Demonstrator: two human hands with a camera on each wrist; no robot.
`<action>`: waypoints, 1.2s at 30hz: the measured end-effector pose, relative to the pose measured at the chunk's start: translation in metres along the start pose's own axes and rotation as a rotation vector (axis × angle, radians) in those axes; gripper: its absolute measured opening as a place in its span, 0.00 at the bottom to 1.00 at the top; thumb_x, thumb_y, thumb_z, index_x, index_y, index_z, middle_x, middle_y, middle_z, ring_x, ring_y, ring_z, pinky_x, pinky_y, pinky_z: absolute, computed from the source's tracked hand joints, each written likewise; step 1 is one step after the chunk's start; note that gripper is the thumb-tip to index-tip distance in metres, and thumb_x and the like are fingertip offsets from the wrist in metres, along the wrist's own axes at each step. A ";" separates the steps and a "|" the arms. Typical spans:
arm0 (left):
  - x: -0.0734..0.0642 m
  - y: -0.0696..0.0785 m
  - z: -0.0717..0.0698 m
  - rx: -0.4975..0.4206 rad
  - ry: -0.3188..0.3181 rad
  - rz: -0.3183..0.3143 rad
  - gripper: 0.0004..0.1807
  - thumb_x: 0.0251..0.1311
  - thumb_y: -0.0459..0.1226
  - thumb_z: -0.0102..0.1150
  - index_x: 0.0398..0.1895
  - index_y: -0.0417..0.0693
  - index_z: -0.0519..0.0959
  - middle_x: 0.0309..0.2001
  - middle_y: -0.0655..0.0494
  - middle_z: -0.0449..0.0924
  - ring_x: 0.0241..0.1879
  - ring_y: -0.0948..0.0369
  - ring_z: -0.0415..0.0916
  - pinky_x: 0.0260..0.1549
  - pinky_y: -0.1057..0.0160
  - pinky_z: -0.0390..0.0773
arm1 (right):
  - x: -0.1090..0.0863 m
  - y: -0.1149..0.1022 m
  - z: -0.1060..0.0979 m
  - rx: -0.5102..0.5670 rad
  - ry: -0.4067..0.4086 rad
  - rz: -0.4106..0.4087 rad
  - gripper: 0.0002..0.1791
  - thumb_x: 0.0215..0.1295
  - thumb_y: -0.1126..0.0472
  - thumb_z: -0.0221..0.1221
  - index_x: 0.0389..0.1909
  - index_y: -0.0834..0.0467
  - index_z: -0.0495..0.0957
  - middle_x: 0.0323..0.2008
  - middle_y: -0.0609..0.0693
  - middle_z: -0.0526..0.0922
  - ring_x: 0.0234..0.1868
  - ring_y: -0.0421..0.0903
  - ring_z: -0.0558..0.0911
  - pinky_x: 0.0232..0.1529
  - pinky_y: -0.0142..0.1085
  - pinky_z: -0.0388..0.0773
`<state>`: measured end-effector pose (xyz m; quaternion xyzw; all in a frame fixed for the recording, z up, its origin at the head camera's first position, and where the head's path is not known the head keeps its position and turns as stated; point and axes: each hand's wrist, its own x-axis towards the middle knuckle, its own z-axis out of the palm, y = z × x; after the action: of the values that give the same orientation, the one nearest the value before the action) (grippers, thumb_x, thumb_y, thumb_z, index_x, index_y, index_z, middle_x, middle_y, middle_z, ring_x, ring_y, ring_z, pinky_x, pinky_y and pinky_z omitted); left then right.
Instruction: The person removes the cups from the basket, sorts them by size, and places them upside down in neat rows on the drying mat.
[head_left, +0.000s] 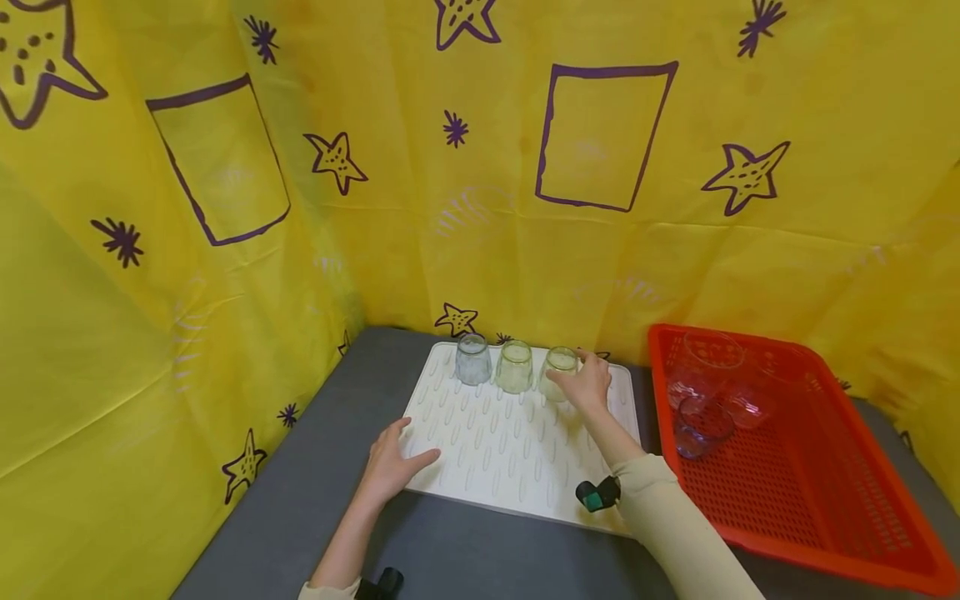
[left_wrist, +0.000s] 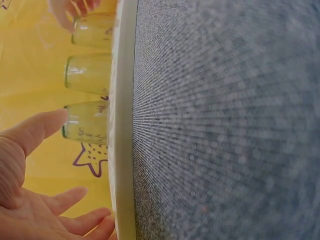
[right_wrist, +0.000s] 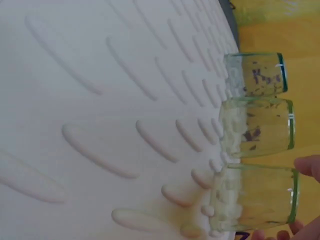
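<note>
The left hand (head_left: 390,468) lies flat, fingers straight, on the seven o'clock corner of the white ribbed draining mat (head_left: 510,467) on the grey tabletop (head_left: 300,508). At the mat's twelve o'clock edge the right hand (head_left: 585,385) curls round the rightmost upturned clear glass (head_left: 558,372); it is best set squarely on its rim, just beside the middle glass (head_left: 514,366), without knocking it.

The right hand (head_left: 587,385) covered the near side of the rightmost glass (head_left: 559,372), so its grip there could not be read; the right wrist view cut that hand to fingertips at the lower right corner. Left of the grip, the left wrist view cropped the left hand (left_wrist: 35,190) at the frame edge. Right of the grip, the clear glasses (head_left: 705,392) in the red basket (head_left: 825,517) overlapped, their number uncertain.
</note>
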<state>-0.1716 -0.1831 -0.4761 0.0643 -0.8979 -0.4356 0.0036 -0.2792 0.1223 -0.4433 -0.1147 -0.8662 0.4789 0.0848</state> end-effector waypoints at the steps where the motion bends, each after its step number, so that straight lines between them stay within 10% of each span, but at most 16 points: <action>1: 0.000 0.001 0.000 0.001 0.000 0.002 0.45 0.50 0.46 0.72 0.68 0.34 0.63 0.66 0.32 0.61 0.66 0.35 0.55 0.60 0.35 0.59 | -0.002 -0.001 -0.001 0.025 0.004 0.006 0.40 0.52 0.56 0.70 0.64 0.68 0.66 0.63 0.68 0.64 0.65 0.66 0.58 0.63 0.54 0.58; 18: -0.001 0.003 -0.001 0.012 -0.013 0.025 0.44 0.51 0.47 0.71 0.67 0.33 0.64 0.66 0.31 0.62 0.65 0.35 0.54 0.61 0.37 0.58 | -0.039 -0.044 -0.053 0.432 -0.044 0.080 0.33 0.61 0.60 0.64 0.66 0.60 0.65 0.61 0.57 0.66 0.51 0.49 0.65 0.48 0.37 0.66; 29: 0.000 0.002 -0.002 0.023 -0.007 0.028 0.43 0.52 0.47 0.70 0.66 0.33 0.64 0.66 0.31 0.62 0.65 0.34 0.54 0.60 0.36 0.58 | -0.052 -0.028 -0.120 0.285 -0.169 0.041 0.40 0.64 0.52 0.63 0.72 0.58 0.57 0.67 0.61 0.60 0.62 0.58 0.62 0.62 0.53 0.62; 36: -0.002 0.001 -0.002 0.021 -0.010 0.026 0.43 0.52 0.47 0.70 0.66 0.33 0.65 0.66 0.30 0.61 0.66 0.34 0.53 0.60 0.35 0.58 | -0.050 -0.001 -0.166 0.058 -0.200 -0.019 0.44 0.63 0.45 0.63 0.73 0.60 0.55 0.62 0.66 0.65 0.52 0.58 0.70 0.48 0.44 0.75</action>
<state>-0.1696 -0.1839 -0.4742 0.0507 -0.9031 -0.4264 0.0042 -0.1891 0.2424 -0.3568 -0.0554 -0.8573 0.5118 0.0056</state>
